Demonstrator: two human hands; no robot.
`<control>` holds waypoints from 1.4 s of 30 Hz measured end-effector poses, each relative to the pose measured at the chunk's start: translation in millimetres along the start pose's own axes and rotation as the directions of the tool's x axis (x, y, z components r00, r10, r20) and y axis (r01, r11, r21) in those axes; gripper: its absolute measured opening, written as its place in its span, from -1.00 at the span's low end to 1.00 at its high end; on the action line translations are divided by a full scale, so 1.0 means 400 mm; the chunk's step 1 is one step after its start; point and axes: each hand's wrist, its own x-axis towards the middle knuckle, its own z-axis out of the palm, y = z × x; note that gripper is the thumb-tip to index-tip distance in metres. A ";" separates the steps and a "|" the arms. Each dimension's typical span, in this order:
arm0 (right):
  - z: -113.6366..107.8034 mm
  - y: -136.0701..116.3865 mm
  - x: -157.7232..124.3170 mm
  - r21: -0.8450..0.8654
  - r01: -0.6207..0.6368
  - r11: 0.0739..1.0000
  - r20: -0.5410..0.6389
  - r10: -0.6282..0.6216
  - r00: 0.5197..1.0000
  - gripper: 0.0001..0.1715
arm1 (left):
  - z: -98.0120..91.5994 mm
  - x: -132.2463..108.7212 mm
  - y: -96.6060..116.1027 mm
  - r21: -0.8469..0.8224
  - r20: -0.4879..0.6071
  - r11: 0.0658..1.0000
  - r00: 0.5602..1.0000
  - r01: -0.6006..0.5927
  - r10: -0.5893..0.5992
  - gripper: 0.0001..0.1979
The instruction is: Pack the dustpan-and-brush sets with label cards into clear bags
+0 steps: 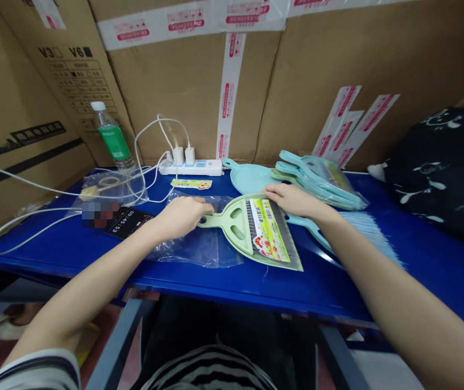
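A light green dustpan-and-brush set (pixel 252 230) with a colourful label lies on the blue table (pixel 317 281). My left hand (pixel 183 215) is closed on its handle end, over a clear plastic bag (pixel 199 244) spread flat on the table. My right hand (pixel 292 199) rests on the set's far right edge, fingers curled onto it. Just behind lies a loose pale blue dustpan (pixel 248 176), with a stack of bagged blue dustpan sets (pixel 321 181) to its right.
A white power strip (pixel 193 167) with plugged chargers and trailing white cables sits at the back. A water bottle (pixel 112 138) stands back left, a black timer (pixel 128 221) left of my hand. Cardboard boxes (pixel 317 70) wall the rear; a black bag (pixel 443 162) lies right.
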 end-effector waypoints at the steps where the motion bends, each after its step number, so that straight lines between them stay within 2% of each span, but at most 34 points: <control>1: -0.002 0.000 -0.001 -0.012 -0.005 1.000 0.010 0.005 1.000 -0.69 | 0.000 0.000 0.000 0.007 -0.012 1.000 1.000 0.011 -0.011 -0.67; 5: -0.015 0.003 -0.004 -0.078 0.023 0.997 -0.015 -0.024 1.000 -0.72 | -0.009 -0.006 0.001 0.031 -0.158 0.999 0.987 0.025 -0.020 -0.77; 7: -0.023 0.010 -0.005 -0.082 0.020 0.996 -0.021 -0.021 1.000 -0.73 | -0.017 -0.011 0.003 -0.027 -0.208 0.997 0.976 -0.071 0.064 -0.80; 9: -0.032 0.021 -0.007 -0.077 0.025 0.997 -0.026 -0.027 0.999 -0.74 | -0.023 -0.016 0.008 -0.146 -0.184 0.959 0.959 -0.243 0.215 -0.82; 11: -0.040 0.032 -0.008 -0.080 0.028 0.996 -0.032 -0.030 0.999 -0.74 | -0.023 -0.020 0.017 -0.280 -0.122 0.881 0.924 -0.382 0.362 -0.82; 13: -0.046 0.041 -0.006 -0.097 0.028 0.995 -0.041 -0.032 0.999 -0.74 | -0.015 -0.022 0.028 -0.376 -0.084 0.813 0.890 -0.446 0.449 -0.77; 15: -0.048 0.047 -0.004 -0.115 0.034 0.993 -0.045 -0.039 0.998 -0.73 | -0.005 -0.022 0.038 -0.418 -0.071 0.777 0.870 -0.470 0.488 -0.68; 18: -0.051 0.051 0.001 -0.132 0.030 0.991 -0.029 -0.034 0.999 -0.73 | 0.005 -0.022 0.047 -0.421 -0.062 0.781 0.873 -0.462 0.484 -0.63; 22: -0.057 0.049 0.000 -0.134 0.027 0.991 -0.014 -0.029 0.999 -0.72 | 0.003 -0.022 0.054 -0.396 -0.021 0.804 0.879 -0.444 0.476 -0.66; 29: -0.073 0.064 -0.007 -0.138 0.055 0.989 -0.037 -0.061 0.997 -0.73 | 0.000 -0.025 0.059 -0.347 0.000 0.838 0.893 -0.421 0.449 -0.83; 33: -0.078 0.074 -0.005 -0.114 0.047 0.992 -0.036 -0.051 0.998 -0.75 | -0.011 -0.026 0.054 -0.294 -0.015 0.866 0.908 -0.405 0.419 -0.85; 37: -0.082 0.070 -0.006 -0.092 0.021 0.996 -0.038 -0.025 0.999 -0.75 | -0.015 -0.027 0.050 -0.194 -0.040 0.897 0.917 -0.397 0.397 -0.83; 42: -0.087 0.065 -0.011 -0.087 0.017 0.996 -0.056 -0.022 0.998 -0.76 | -0.008 -0.023 0.047 -0.002 -0.075 0.946 0.943 -0.325 0.324 -0.78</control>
